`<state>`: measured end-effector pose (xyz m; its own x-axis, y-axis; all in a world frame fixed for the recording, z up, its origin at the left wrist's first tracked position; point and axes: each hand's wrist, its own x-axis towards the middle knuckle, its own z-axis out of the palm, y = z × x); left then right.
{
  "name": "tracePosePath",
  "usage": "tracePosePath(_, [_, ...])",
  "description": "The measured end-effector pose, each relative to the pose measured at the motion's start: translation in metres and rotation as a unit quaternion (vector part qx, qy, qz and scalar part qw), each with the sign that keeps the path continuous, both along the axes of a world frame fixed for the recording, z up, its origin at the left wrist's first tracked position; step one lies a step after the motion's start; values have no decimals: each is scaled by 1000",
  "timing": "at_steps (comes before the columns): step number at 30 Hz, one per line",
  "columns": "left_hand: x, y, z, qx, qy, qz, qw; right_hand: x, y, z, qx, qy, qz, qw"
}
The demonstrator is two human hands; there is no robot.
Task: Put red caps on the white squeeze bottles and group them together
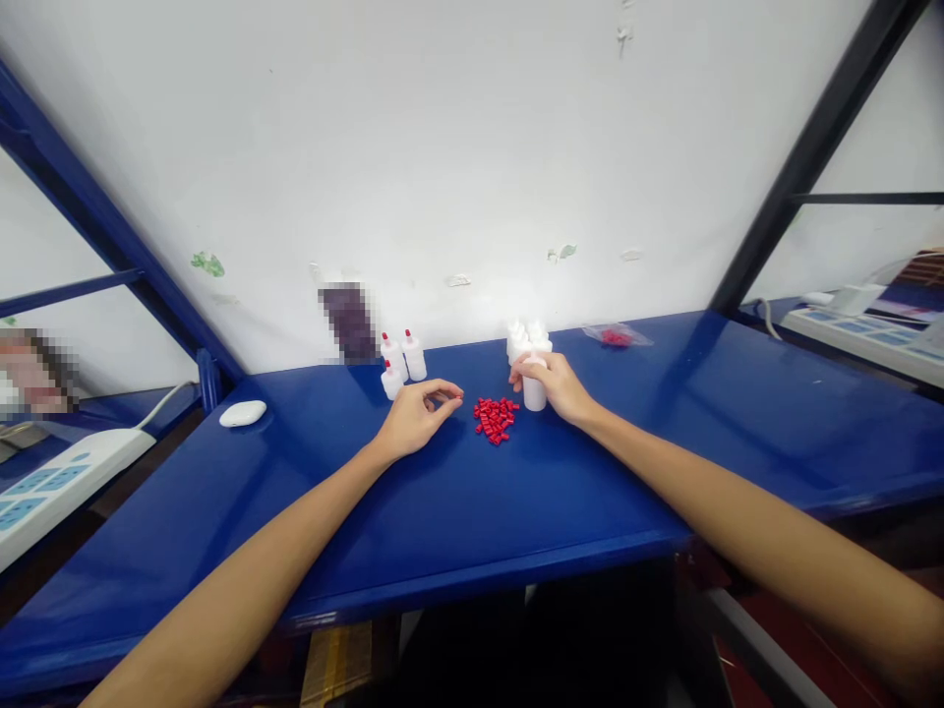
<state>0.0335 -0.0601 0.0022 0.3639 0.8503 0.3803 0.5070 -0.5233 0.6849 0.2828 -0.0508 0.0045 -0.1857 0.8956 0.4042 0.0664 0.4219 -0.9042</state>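
- A blue desk [457, 511] is carrying everything, its glossy top showing soft reflections.
- A loose pile of red caps [494, 420] is lying near the middle, some pieces touching one another.
- Three red-tipped bottles [415, 362], white and upright, are standing close together toward the back, left of the pile.
- A cluster of white bottles [518, 344] is standing near the back edge, behind the pile and slightly right.
- A clear bag [617, 337] with red pieces inside is lying farther right.
- A rounded white case [243, 414] is resting at the left.
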Motion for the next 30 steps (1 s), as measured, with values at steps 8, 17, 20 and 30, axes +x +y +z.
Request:
tracePosePath(8, [1, -1, 0, -19, -45, 10, 999, -7, -7, -2, -4, -26, 47, 999])
tracePosePath(17, [24, -17, 5, -41, -224, -28, 973, -17, -26, 13, 130, -356, 17, 925])
tracePosePath(20, [28, -19, 2, -42, -235, -53, 970, -21, -30, 14, 126, -392, 4, 911])
tracePosePath(30, [24, -19, 5, -57, -222, -48, 972, -24, -30, 15, 122, -356, 5, 926])
